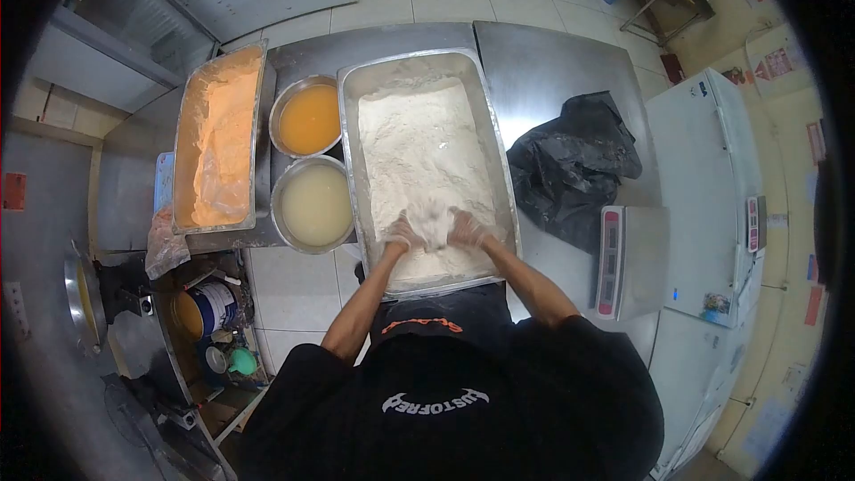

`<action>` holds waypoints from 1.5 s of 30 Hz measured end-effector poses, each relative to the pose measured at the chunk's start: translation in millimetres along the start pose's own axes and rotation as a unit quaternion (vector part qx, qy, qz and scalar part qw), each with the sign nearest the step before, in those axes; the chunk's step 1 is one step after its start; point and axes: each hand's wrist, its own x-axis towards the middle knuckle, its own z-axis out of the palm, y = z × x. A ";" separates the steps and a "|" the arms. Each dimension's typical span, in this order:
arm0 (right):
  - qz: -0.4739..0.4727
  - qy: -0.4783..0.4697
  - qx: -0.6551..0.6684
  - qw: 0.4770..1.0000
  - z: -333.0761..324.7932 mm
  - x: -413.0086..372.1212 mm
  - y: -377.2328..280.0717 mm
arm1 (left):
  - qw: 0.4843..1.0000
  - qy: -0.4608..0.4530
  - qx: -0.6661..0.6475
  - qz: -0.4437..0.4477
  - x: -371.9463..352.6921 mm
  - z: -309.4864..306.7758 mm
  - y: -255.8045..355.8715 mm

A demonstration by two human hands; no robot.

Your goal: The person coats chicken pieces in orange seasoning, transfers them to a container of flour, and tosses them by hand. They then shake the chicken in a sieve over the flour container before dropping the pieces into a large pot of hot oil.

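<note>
A deep rectangular metal pan [500, 147] holds a broad bed of white flour-like powder [419, 138]. Both hands are inside its near end, wearing thin translucent gloves dusted white. My left hand [405, 232] is in the powder on the left, and my right hand [468, 229] faces it from the right. A blurred heap of powder is between them. The fingers of both hands are partly buried and smeared by motion. Beside the pan's left wall are a metal bowl of orange liquid [309, 120] and a metal bowl of pale cloudy liquid [315, 205].
At the far left of the steel table [557, 49] sits another metal pan [265, 116] with an orange mixture. A crumpled black plastic bag [579, 160] and a scale [637, 263] lie to the right. A white chest freezer [695, 187] stands beyond. Tins fill a lower shelf.
</note>
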 end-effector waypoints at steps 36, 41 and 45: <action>-0.094 0.280 -0.106 0.950 -66.9 27.7 -36.3 | 0.979 0.139 0.134 0.067 34.4 -52.6 10.0; -0.154 -0.003 -0.129 0.980 -104.4 42.3 -52.1 | 0.987 0.050 0.114 0.104 55.7 -26.5 -5.9; -0.125 0.080 -0.190 0.970 -144.8 64.3 -82.5 | 0.980 0.013 0.167 0.111 39.2 -70.3 -5.8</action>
